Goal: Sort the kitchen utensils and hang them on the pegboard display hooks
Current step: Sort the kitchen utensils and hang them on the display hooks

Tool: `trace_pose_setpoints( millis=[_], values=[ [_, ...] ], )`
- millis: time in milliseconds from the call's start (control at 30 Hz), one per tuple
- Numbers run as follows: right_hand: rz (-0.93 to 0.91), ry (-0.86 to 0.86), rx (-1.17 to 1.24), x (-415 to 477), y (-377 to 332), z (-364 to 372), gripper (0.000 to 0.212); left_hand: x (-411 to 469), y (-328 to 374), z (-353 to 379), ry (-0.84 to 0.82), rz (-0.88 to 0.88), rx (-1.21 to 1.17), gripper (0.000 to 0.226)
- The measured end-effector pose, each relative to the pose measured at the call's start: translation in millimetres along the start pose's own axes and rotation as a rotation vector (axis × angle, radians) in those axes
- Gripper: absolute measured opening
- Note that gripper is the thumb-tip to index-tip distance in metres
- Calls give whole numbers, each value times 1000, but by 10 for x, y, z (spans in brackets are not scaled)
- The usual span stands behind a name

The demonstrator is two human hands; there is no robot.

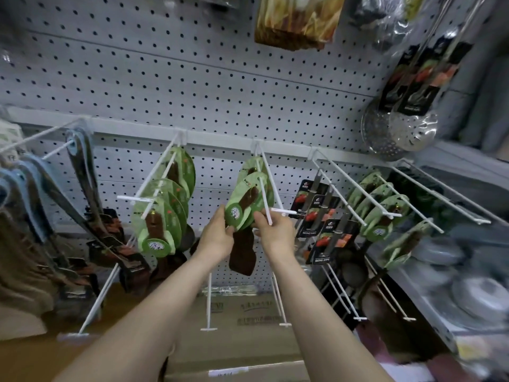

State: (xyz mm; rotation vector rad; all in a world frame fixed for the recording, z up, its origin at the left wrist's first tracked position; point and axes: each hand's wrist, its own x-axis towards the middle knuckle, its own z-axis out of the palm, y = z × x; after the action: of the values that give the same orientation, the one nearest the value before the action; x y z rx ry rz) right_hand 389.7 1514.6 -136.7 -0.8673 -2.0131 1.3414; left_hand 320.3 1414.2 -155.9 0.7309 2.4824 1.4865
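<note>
A brown wooden spatula (242,256) with a green oval card (243,206) hangs at the front of a white hook (265,194) in the middle of the grey pegboard (192,86). My left hand (217,234) pinches the lower left edge of the green card. My right hand (274,230) pinches the card's right edge beside the hook's tip. Another green-carded spatula hangs behind it on the same hook.
Several green-carded spatulas (159,216) hang on the hook to the left, more green-carded ones (380,208) on hooks to the right. Black-carded utensils (322,224) hang between. Steel skimmers (399,130) hang upper right, dark blue-handled tools (49,205) far left. Cardboard boxes (239,312) lie below.
</note>
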Motion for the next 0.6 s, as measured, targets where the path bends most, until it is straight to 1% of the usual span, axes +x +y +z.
trace_pose_setpoints(
  millis=[33,67,167,233,400,600],
  values=[
    [3,-13,12,15,12,-9,13,15,-23,1,4,-10,5,54],
    [3,-26,22,31,28,-11,16,33,-64,4,15,-9,13,50],
    [-21,-44,69,12,39,-33,19,14,-152,-6,27,-9,17,33],
    [-44,-52,97,-16,40,-43,18,-35,-183,-21,19,7,-26,28],
    [-84,-50,142,-83,56,-41,16,-163,-174,-74,-2,21,-151,26],
    [-92,-11,206,-156,66,-56,16,-287,-129,-71,-37,35,-216,22]
  ],
)
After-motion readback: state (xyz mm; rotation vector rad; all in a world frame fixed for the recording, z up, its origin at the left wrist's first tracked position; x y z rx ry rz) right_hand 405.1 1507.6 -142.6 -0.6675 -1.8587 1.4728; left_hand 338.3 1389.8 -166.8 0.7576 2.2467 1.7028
